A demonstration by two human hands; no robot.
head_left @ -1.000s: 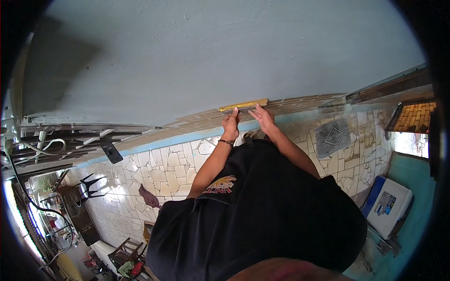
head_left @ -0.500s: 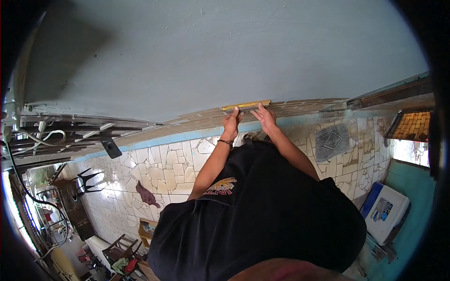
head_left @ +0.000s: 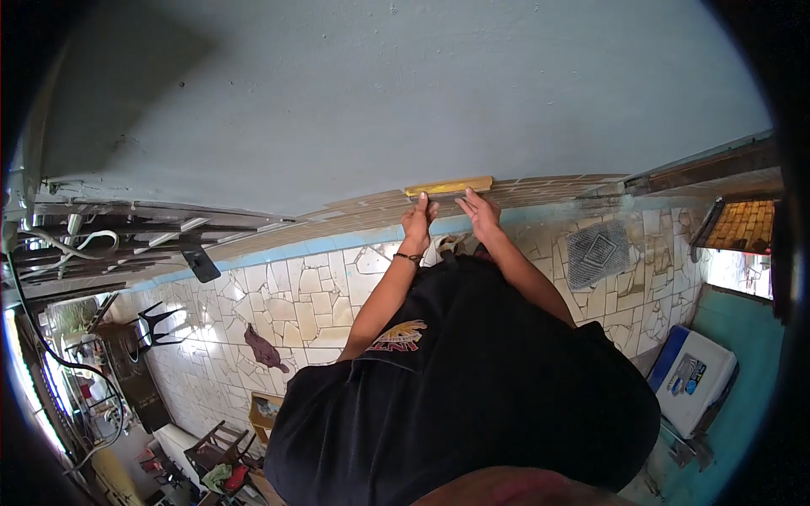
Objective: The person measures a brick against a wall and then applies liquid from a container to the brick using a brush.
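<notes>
A long, narrow yellow strip (head_left: 449, 185) with a grey lower edge lies against the wall (head_left: 354, 101), along the top of the brick-patterned band (head_left: 557, 190). My left hand (head_left: 417, 223) grips its left end from below, thumb on the grey edge; a dark bracelet is on that wrist. My right hand (head_left: 481, 212) holds the strip near its right end, with thumb and fingertips at the lower edge. What the strip is made of is too small to tell.
Cracked-pattern tiles cover the floor (head_left: 312, 308). A grey mat (head_left: 598, 253) lies at the right, a dark cloth (head_left: 265, 348) at the left. A white and blue cooler (head_left: 696, 379) stands lower right. Chairs (head_left: 219, 447) are at lower left; cables hang at the far left.
Both hands and the yellow strip have shifted very slightly right in the view. More of the strip's yellow face shows. Both hands still hold it.
</notes>
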